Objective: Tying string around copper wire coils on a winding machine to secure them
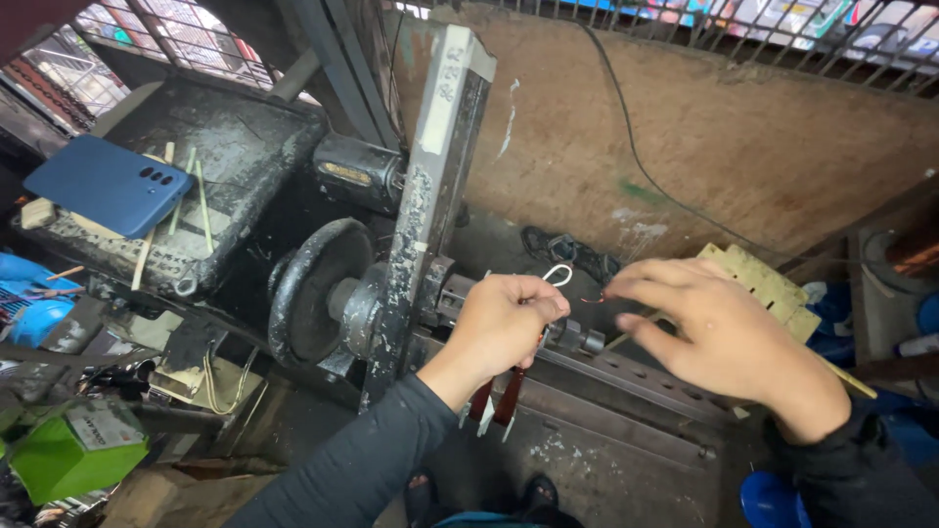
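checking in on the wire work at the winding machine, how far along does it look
Done: a white wire loop is already formed above the left hand. In hand: that hand grips red-handled pliers and the loop, while the right hand pinches a thin reddish wire end beside it. Left: the two ends look apart, so joining seems not yet done; the machine's black wheel shows no wire.

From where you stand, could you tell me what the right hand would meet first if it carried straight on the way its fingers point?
The right hand points left, toward the left hand. First in line is probably the thin reddish wire at its fingertips, then the white loop above the left hand's grip on the pliers. Depth is unclear.
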